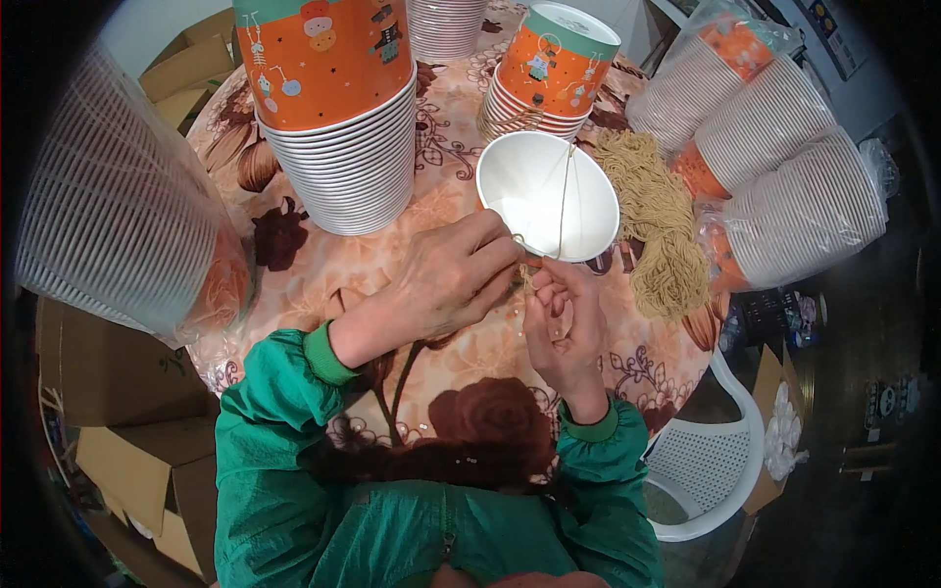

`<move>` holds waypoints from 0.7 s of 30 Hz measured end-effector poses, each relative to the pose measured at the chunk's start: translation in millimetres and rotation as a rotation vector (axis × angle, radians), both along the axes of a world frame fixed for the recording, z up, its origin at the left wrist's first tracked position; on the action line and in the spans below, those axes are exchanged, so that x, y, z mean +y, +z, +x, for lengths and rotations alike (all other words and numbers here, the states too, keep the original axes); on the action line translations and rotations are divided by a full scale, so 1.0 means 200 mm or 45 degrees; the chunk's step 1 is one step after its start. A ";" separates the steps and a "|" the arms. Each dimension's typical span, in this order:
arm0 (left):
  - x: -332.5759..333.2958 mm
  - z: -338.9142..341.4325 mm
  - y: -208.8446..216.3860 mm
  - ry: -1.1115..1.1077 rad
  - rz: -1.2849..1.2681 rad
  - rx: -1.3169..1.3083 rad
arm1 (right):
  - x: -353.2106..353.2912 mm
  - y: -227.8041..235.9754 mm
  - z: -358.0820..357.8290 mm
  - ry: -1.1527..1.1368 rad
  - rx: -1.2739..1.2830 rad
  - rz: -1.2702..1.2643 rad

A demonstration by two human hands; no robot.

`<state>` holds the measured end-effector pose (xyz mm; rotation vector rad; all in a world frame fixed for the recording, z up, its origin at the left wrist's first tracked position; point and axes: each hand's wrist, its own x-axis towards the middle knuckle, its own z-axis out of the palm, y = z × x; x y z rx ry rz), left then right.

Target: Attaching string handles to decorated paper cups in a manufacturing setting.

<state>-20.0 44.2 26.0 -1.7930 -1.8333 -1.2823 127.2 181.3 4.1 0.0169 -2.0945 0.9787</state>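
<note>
A paper bucket, white inside, lies tilted on the table with its mouth toward me. A thin tan cord runs across its opening from the far rim to the near rim. At the near rim's left side, my left hand is closed, thumb and fingers pinching the cord by a small loop. Just right of it, my right hand is closed too, its fingertips together on the cord below the rim. The fingers partly hide the cord's ends.
A tall stack of orange-patterned paper buckets stands left, and a shorter upturned stack behind. A hank of tan cord lies right, beside bagged bucket stacks. Another bagged stack is far left. A white chair stands lower right.
</note>
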 end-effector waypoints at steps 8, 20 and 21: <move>0.00 0.02 0.01 0.002 0.008 0.011 | -0.01 0.00 -0.02 -0.160 0.031 0.195; 0.00 0.01 0.00 -0.001 0.011 0.009 | -0.02 0.02 -0.01 -0.185 0.008 0.167; 0.00 0.01 -0.01 -0.002 0.013 0.014 | -0.03 0.02 -0.01 -0.184 0.008 0.165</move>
